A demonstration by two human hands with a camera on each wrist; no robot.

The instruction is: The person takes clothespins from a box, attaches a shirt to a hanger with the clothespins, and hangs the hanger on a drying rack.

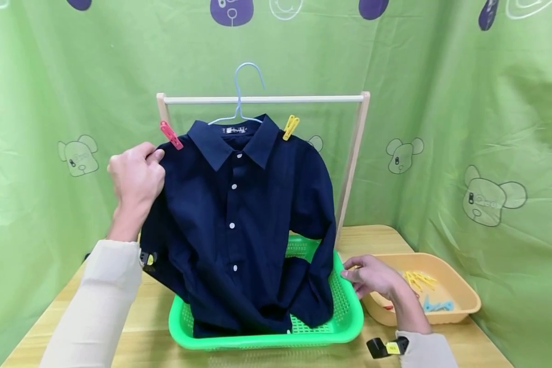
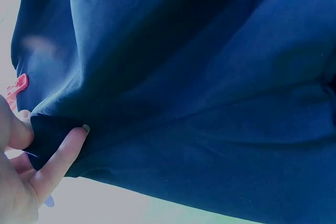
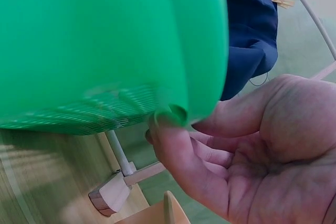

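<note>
A dark navy button-up shirt (image 1: 257, 189) is on a light blue wire hanger (image 1: 238, 92). A pink clothespin (image 1: 171, 135) is clipped at one shoulder and a yellow clothespin (image 1: 291, 127) at the other. My left hand (image 1: 138, 171) pinches the shirt's shoulder just below the pink clothespin; in the left wrist view its fingers (image 2: 65, 153) hold a fold of the dark cloth. The shirt's lower part lies bunched in a green plastic basket (image 1: 267, 341). At the basket's right side, my right hand (image 1: 372, 276) grips the rim, with fingertips curled under it in the right wrist view.
Behind the shirt stands a wooden rack with a white crossbar (image 1: 313, 99). To the right, an orange tray (image 1: 460, 291) holds yellow clothespins (image 1: 418, 279) and light blue clothespins (image 1: 438, 305). Green patterned curtains (image 1: 487, 128) enclose the wooden table (image 1: 152, 332).
</note>
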